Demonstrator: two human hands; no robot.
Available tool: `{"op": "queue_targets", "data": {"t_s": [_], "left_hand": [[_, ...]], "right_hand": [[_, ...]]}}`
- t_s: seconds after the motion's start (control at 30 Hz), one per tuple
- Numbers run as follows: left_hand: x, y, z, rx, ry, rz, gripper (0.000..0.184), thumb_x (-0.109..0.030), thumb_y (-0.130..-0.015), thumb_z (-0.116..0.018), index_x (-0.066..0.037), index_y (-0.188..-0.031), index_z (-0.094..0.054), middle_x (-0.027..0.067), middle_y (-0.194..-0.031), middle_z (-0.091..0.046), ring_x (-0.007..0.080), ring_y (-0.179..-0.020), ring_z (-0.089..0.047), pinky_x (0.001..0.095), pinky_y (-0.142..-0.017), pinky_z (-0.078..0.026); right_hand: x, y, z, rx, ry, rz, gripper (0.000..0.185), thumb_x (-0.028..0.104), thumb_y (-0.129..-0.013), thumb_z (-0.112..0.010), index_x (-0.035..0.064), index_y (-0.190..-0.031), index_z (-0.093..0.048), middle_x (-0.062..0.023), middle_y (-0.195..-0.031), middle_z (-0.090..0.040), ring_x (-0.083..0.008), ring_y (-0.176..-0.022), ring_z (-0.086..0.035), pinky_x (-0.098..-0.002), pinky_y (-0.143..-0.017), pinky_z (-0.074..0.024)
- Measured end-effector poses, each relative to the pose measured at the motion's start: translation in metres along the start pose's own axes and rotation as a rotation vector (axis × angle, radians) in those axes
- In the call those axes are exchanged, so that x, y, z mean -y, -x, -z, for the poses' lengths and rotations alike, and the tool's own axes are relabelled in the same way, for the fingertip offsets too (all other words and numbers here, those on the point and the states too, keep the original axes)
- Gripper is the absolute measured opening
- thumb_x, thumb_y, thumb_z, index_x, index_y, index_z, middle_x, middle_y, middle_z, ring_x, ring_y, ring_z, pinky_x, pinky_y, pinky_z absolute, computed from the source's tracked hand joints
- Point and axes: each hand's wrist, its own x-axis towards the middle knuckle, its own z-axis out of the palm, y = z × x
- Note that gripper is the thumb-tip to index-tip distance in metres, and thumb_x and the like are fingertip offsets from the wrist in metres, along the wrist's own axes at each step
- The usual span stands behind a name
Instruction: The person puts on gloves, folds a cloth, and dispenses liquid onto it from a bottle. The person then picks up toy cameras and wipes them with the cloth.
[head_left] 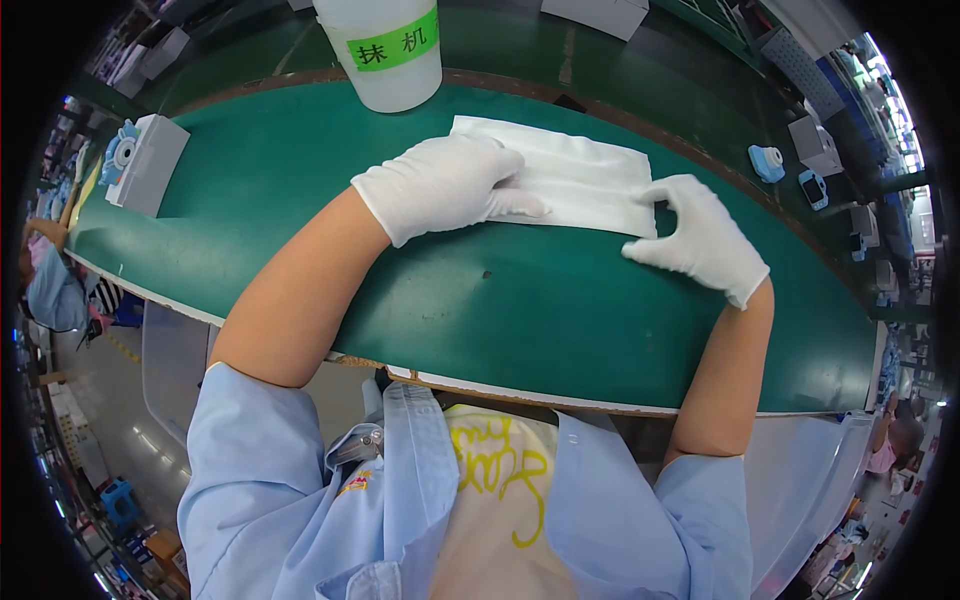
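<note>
A folded white cloth lies on the green table. My left hand, in a white glove, rests on the cloth's left end, its fingers and thumb closed over the fabric. At the right end is my right hand, also white-gloved. Its thumb and fingers are spread apart, with the fingertips near the cloth's right edge and nothing between them. Just behind the cloth stands a translucent white container with a green label.
On the table's left side, a light-blue flower-shaped device sits against a white box. Past the table's far right edge are a blue-and-white device, a small blue device with a screen and white boxes.
</note>
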Motion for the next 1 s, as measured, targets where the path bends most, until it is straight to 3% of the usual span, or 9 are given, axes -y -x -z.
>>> {"op": "queue_targets", "data": {"t_s": [0.03, 0.13, 0.17, 0.3, 0.47, 0.6, 0.73, 0.9, 1.0], "left_hand": [[-0.001, 0.000, 0.001, 0.002, -0.012, -0.004, 0.044, -0.047, -0.089, -0.064, -0.003, -0.088, -0.060, 0.0173, -0.084, -0.061, 0.0375, -0.080, -0.059, 0.0433, -0.071, -0.048], [-0.004, 0.002, 0.009, 0.040, -0.016, 0.029, 0.042, -0.044, -0.092, -0.062, -0.002, -0.090, -0.060, 0.0173, -0.083, -0.062, 0.0360, -0.079, -0.060, 0.0423, -0.071, -0.048], [-0.005, 0.004, 0.012, 0.055, -0.012, 0.051, 0.040, -0.042, -0.092, -0.062, -0.002, -0.091, -0.060, 0.0170, -0.083, -0.062, 0.0349, -0.078, -0.060, 0.0415, -0.070, -0.048], [0.015, 0.002, 0.018, -0.219, 0.188, 0.107, 0.027, -0.028, -0.094, -0.059, -0.002, -0.092, -0.059, 0.0134, -0.080, -0.063, 0.0272, -0.074, -0.060, 0.0351, -0.068, -0.048], [0.033, -0.004, 0.014, -0.292, 0.164, 0.220, 0.021, -0.022, -0.094, -0.056, -0.001, -0.094, -0.059, 0.0131, -0.082, -0.064, 0.0275, -0.078, -0.062, 0.0350, -0.073, -0.049], [0.042, -0.008, 0.011, -0.321, 0.244, 0.232, 0.019, -0.020, -0.092, -0.055, -0.002, -0.095, -0.059, 0.0118, -0.087, -0.065, 0.0255, -0.083, -0.061, 0.0339, -0.076, -0.048], [0.057, -0.013, 0.008, -0.316, 0.470, 0.230, 0.017, -0.018, -0.089, -0.053, -0.004, -0.096, -0.059, 0.0082, -0.087, -0.063, 0.0220, -0.082, -0.059, 0.0322, -0.075, -0.047], [0.052, -0.007, 0.016, -0.272, 0.470, 0.315, 0.016, -0.014, -0.087, -0.049, -0.005, -0.095, -0.059, 0.0067, -0.083, -0.061, 0.0203, -0.080, -0.056, 0.0314, -0.074, -0.045], [0.055, -0.012, 0.015, -0.292, 0.483, 0.321, 0.016, -0.014, -0.087, -0.049, -0.005, -0.096, -0.059, 0.0067, -0.083, -0.061, 0.0196, -0.079, -0.057, 0.0316, -0.074, -0.046]], "right_hand": [[0.001, -0.001, -0.005, 0.032, 0.037, 0.004, 0.029, 0.021, -0.073, -0.078, 0.0051, -0.095, -0.069, -0.0137, -0.097, -0.064, -0.0292, -0.098, -0.061, -0.0367, -0.087, -0.0475], [-0.001, -0.009, -0.008, 0.081, 0.170, -0.151, 0.015, 0.016, -0.074, -0.075, 0.0063, -0.081, -0.067, -0.0111, -0.092, -0.063, -0.0296, -0.094, -0.060, -0.0390, -0.082, -0.0475], [-0.003, -0.008, -0.011, 0.004, 0.137, -0.103, 0.010, 0.010, -0.074, -0.072, 0.0064, -0.073, -0.062, -0.0093, -0.088, -0.063, -0.0300, -0.089, -0.060, -0.0403, -0.078, -0.0479], [-0.005, -0.018, -0.019, -0.350, 0.206, 0.118, 0.007, 0.004, -0.070, -0.069, 0.0054, -0.074, -0.063, -0.0100, -0.079, -0.062, -0.0316, -0.080, -0.061, -0.0389, -0.072, -0.0499], [0.031, -0.050, -0.017, -0.685, 0.270, 0.499, 0.010, -0.001, -0.066, -0.065, 0.0052, -0.072, -0.063, -0.0098, -0.072, -0.061, -0.0296, -0.071, -0.062, -0.0383, -0.062, -0.0508], [0.074, -0.078, -0.018, -0.464, 0.320, 0.592, 0.016, 0.004, -0.064, -0.067, 0.0082, -0.079, -0.066, -0.0066, -0.074, -0.060, -0.0252, -0.069, -0.062, -0.0364, -0.055, -0.0489], [0.094, -0.101, -0.049, -0.426, 0.318, 0.830, 0.020, 0.008, -0.070, -0.069, 0.0115, -0.090, -0.068, -0.0045, -0.076, -0.061, -0.0227, -0.069, -0.062, -0.0363, -0.056, -0.0487], [0.093, -0.100, -0.051, -0.219, 0.163, 0.558, 0.034, 0.020, -0.070, -0.077, 0.0092, -0.102, -0.068, -0.0067, -0.085, -0.068, -0.0268, -0.078, -0.064, -0.0368, -0.070, -0.0511], [0.077, -0.093, -0.045, -0.323, -0.047, 0.499, 0.038, 0.018, -0.071, -0.079, 0.0077, -0.105, -0.068, -0.0079, -0.085, -0.068, -0.0270, -0.078, -0.064, -0.0366, -0.073, -0.0513]]}}
